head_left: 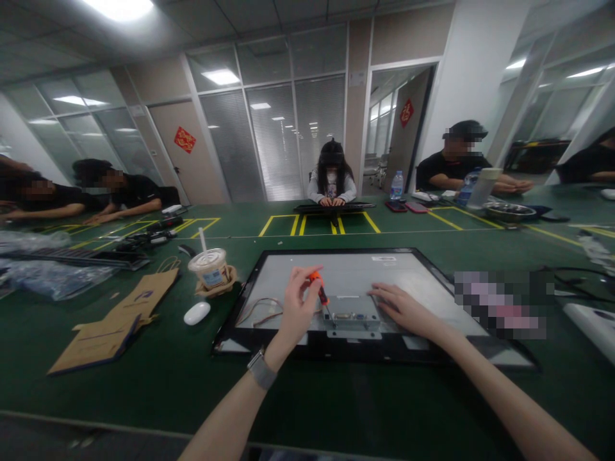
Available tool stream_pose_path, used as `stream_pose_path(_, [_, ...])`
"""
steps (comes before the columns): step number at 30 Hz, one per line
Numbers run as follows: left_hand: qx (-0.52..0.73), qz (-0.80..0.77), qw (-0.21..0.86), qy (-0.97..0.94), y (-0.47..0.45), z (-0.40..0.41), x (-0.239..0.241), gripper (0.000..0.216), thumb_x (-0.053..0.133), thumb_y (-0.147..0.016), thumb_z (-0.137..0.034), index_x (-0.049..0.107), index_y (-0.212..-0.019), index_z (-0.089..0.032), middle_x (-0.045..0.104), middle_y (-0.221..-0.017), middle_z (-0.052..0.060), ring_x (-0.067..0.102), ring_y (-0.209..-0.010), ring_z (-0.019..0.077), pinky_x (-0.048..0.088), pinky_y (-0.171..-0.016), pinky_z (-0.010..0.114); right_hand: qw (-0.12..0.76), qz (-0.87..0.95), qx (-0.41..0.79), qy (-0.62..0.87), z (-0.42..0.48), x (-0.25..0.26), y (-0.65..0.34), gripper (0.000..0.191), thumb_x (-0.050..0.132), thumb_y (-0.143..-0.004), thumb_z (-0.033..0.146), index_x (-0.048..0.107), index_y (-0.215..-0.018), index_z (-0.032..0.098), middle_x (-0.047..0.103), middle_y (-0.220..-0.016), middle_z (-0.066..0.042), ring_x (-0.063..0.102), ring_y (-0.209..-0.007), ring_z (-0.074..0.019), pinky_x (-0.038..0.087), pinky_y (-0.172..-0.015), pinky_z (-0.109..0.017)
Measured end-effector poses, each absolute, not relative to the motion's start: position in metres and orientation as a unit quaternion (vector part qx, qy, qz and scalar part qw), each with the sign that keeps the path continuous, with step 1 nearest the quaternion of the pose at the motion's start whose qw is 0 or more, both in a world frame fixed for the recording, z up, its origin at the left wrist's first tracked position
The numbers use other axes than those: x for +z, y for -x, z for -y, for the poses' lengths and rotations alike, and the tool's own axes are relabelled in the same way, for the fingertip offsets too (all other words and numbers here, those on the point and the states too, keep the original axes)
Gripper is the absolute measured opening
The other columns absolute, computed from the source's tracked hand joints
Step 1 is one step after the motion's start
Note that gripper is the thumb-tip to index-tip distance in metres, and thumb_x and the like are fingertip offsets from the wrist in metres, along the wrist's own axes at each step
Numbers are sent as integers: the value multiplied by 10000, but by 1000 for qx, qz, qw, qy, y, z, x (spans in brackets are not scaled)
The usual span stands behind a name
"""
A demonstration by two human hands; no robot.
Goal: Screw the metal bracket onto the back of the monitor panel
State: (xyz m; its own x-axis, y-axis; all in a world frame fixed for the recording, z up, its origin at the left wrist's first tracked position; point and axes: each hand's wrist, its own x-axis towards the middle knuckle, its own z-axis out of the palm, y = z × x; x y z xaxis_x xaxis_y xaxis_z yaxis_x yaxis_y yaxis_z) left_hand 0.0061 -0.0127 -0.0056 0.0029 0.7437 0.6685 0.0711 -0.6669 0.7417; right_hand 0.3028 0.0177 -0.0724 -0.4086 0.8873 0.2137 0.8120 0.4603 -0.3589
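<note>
A flat monitor panel (346, 269) with a black frame lies on the table in front of me, its grey metal back facing up. My left hand (302, 296) is closed round an orange and black screwdriver (320, 289). The shaft points down at the left end of a metal bracket with ports (353, 319) near the panel's front edge; whether the tip touches a screw is too small to tell. Fingers stretched, my right hand (401, 308) rests on the panel to the right of the bracket, holding nothing. Thin cables (262, 310) lie on the panel at left.
Left of the panel are a lidded drink cup (210, 272) with a straw, a white mouse (196, 313) and a brown paper bag (120, 317). A white device (593, 330) sits at the right edge. Across the green table (158, 390), several people are seated.
</note>
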Motion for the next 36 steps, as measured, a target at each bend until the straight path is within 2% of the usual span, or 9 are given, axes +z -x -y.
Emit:
stream_pose_path(4, [621,-293,340,-643,-7,14,-7,337,494,-1000,-399,654,-1224,-205,633,-1028,80,639,-875,175,546,-799,317,183,834,98,511,-17,-71,-303,445,436,-950,313,626,-1343,229,559,-1478,-116,512,-1364,-292,340,-1175,-545])
stream_pose_path(7, [631,-285,345,-634,-8,13,-6,317,565,-961,-434,706,-1120,-199,622,-1040,81,639,-880,175,544,-778,302,173,836,93,511,-17,-70,-302,456,424,-957,315,619,-1356,209,549,-1484,-133,509,-1366,-295,344,-1174,-543])
stream_pose_path(10, [645,-295,307,-634,-7,11,-4,250,691,-875,-423,757,-967,-200,590,-946,52,618,-835,159,528,-744,270,168,838,93,511,-17,-70,-303,456,422,-957,308,618,-1357,212,554,-1480,-129,509,-1368,-288,352,-1172,-531])
stream_pose_path(13, [636,-313,301,-638,-5,10,-1,243,668,-891,-413,761,-962,-200,583,-841,33,604,-760,146,520,-703,257,175,836,95,511,-17,-70,-302,449,432,-954,315,626,-1348,218,558,-1478,-124,507,-1370,-290,356,-1170,-532])
stream_pose_path(18, [630,-302,366,-615,-3,12,2,331,580,-937,-464,743,-1002,-185,656,-940,72,655,-826,184,549,-742,298,178,834,96,513,-16,-70,-302,450,426,-955,323,633,-1341,219,563,-1473,-126,516,-1362,-294,357,-1167,-537])
stream_pose_path(22, [650,-298,305,-629,-4,14,3,246,683,-874,-419,777,-869,-192,618,-953,73,619,-870,179,526,-771,283,171,836,95,513,-16,-69,-301,463,412,-964,333,628,-1353,204,558,-1474,-140,507,-1369,-297,356,-1168,-534])
stream_pose_path(27, [635,-294,316,-641,-2,13,4,245,642,-916,-372,775,-1024,-197,628,-854,52,616,-802,162,519,-746,282,162,837,95,515,-14,-66,-300,471,414,-954,306,620,-1359,182,549,-1480,-151,503,-1372,-298,356,-1167,-537])
stream_pose_path(31, [627,-287,378,-618,-2,12,3,320,569,-960,-406,738,-1126,-191,708,-953,84,670,-874,190,541,-799,321,167,835,96,516,-13,-65,-300,469,408,-961,320,621,-1357,184,554,-1476,-154,510,-1366,-303,364,-1161,-540])
stream_pose_path(36, [639,-295,340,-624,-4,13,5,257,686,-879,-407,792,-949,-184,657,-965,80,626,-821,158,513,-718,262,173,834,97,514,-14,-67,-301,460,422,-958,315,621,-1355,195,550,-1480,-146,513,-1363,-300,360,-1164,-541])
